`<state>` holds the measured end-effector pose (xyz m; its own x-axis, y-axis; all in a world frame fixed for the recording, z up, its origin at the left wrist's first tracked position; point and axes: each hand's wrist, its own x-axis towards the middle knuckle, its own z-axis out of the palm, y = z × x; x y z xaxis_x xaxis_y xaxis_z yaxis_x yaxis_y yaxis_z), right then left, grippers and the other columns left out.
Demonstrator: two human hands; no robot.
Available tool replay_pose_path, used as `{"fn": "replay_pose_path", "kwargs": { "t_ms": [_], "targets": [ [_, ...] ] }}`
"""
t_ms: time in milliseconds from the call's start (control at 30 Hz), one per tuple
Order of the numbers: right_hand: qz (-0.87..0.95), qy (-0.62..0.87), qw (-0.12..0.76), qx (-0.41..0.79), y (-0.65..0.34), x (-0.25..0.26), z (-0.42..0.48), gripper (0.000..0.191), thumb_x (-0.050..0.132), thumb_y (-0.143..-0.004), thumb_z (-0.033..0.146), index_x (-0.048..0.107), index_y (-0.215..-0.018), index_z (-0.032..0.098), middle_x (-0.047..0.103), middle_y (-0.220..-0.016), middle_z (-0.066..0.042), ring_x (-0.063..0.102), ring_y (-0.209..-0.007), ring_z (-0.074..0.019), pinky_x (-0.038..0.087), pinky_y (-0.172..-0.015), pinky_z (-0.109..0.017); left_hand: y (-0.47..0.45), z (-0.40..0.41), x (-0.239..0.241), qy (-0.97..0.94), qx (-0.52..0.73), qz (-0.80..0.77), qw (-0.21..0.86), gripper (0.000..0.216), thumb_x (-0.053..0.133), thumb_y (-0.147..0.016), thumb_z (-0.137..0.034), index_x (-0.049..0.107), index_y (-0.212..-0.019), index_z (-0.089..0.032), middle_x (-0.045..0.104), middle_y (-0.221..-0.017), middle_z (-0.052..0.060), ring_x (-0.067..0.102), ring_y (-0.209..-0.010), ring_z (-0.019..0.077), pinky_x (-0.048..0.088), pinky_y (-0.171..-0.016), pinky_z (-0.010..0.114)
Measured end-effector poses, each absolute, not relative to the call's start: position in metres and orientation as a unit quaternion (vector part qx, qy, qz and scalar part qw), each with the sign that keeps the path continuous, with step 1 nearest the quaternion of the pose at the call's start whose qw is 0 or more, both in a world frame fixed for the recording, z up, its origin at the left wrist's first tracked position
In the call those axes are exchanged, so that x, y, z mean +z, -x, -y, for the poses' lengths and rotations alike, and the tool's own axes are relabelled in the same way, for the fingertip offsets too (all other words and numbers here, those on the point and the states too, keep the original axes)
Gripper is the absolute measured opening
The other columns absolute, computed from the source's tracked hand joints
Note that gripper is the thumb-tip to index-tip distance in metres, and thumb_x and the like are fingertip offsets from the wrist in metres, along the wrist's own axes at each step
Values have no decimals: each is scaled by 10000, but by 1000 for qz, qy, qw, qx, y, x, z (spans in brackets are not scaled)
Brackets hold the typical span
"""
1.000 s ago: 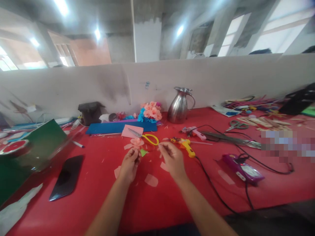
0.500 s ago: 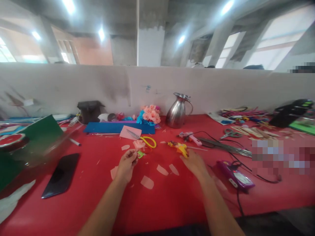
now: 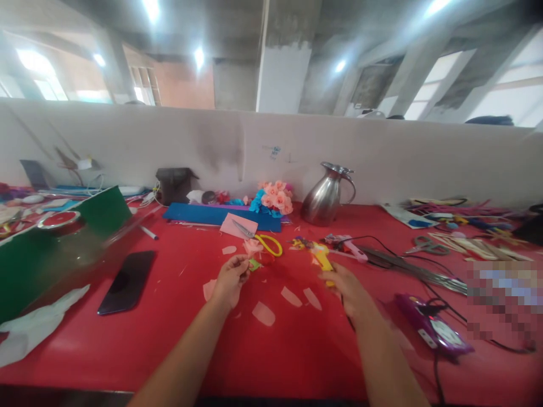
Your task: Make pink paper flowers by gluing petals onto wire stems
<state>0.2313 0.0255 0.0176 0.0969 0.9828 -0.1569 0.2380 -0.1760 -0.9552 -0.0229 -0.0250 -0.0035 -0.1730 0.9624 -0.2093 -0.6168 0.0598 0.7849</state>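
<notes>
My left hand point(image 3: 230, 278) is closed in a pinch on a small pink paper flower point(image 3: 253, 246) with a green bit point(image 3: 255, 264) at its base, held just above the red table point(image 3: 178, 339). My right hand point(image 3: 348, 288) is wrapped round the handle of a yellow glue gun point(image 3: 322, 257), whose black cord runs back under my wrist. Yellow-handled scissors point(image 3: 267, 243) lie on a pink sheet just beyond the flower. Several cut pink paper petals point(image 3: 292, 296) lie between my hands.
A black phone point(image 3: 127, 281) lies at left beside a green sheet point(image 3: 63, 243). At the back stand a steel jug point(image 3: 326, 195), a pink flower bunch point(image 3: 275, 196), a blue foam strip point(image 3: 212, 215). A purple device point(image 3: 432, 325) with cables, wires and sticks fills the right.
My right hand has left the flower, moved right and taken hold of the yellow glue gun. My left hand keeps holding the flower. The view has shifted slightly.
</notes>
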Motion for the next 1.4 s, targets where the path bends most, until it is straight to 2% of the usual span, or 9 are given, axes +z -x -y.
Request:
{"fn": "replay_pose_path", "kwargs": {
  "t_ms": [100,233,333,467,567,667,800,1200,1400],
  "targets": [
    [416,485,451,623,-213,35,-14,221,658,-553,156,600,-765,180,564,-645,16,507,-538,-86,400,-452,-182,24,24,-6,-204,653,-399,611,306,751,-541,-239,579,-775,-143,564,-615,-18,474,-506,43,322,-483,156],
    [383,430,459,676,-192,47,-7,184,653,-630,215,608,-805,179,622,-720,-27,569,-591,-119,434,-445,-196,26,23,-7,-190,657,-401,610,297,752,-541,-229,590,-773,-139,562,-610,-20,470,-497,38,326,-483,153],
    [394,416,484,661,-182,43,-4,212,664,-662,288,583,-833,193,649,-736,-25,574,-567,-123,424,-435,-203,25,22,-8,-179,658,-405,609,279,746,-541,-199,594,-765,-134,562,-606,-17,474,-497,39,331,-485,154],
    [485,404,510,584,-174,33,0,239,652,-702,371,566,-831,189,600,-607,8,491,-474,-100,387,-437,-211,25,21,-9,-182,655,-415,605,246,728,-561,-173,592,-761,-126,561,-599,-14,466,-486,36,328,-480,152],
    [604,460,463,457,-170,27,4,253,647,-701,410,590,-785,178,545,-527,18,469,-469,-112,382,-445,-224,25,20,-12,-191,658,-412,601,240,721,-574,-176,589,-767,-126,561,-598,-10,465,-487,36,309,-466,148],
    [688,467,408,376,-163,21,8,270,619,-720,428,622,-826,180,611,-626,-16,562,-610,-169,446,-534,-252,27,19,-15,-199,662,-408,596,243,725,-574,-189,588,-763,-125,552,-594,-13,460,-485,35,299,-459,149],
    [731,421,396,362,-154,13,11,303,531,-798,423,617,-964,184,666,-879,-48,604,-830,-212,474,-723,-294,27,18,-18,-203,659,-415,594,266,738,-567,-209,596,-776,-126,540,-587,-22,446,-473,29,291,-452,148],
    [727,477,352,346,-154,5,7,356,514,-777,477,641,-949,192,641,-667,-31,601,-684,-219,449,-569,-275,25,19,-15,-202,654,-444,578,298,764,-526,-243,613,-759,-134,564,-596,-20,463,-484,39,334,-481,161],
    [728,479,344,350,-153,5,8,357,524,-770,462,639,-981,198,648,-675,-30,602,-656,-208,439,-550,-270,26,18,-17,-214,656,-441,574,312,764,-510,-252,623,-762,-136,576,-621,-14,470,-499,44,337,-487,164]
  ]
}}
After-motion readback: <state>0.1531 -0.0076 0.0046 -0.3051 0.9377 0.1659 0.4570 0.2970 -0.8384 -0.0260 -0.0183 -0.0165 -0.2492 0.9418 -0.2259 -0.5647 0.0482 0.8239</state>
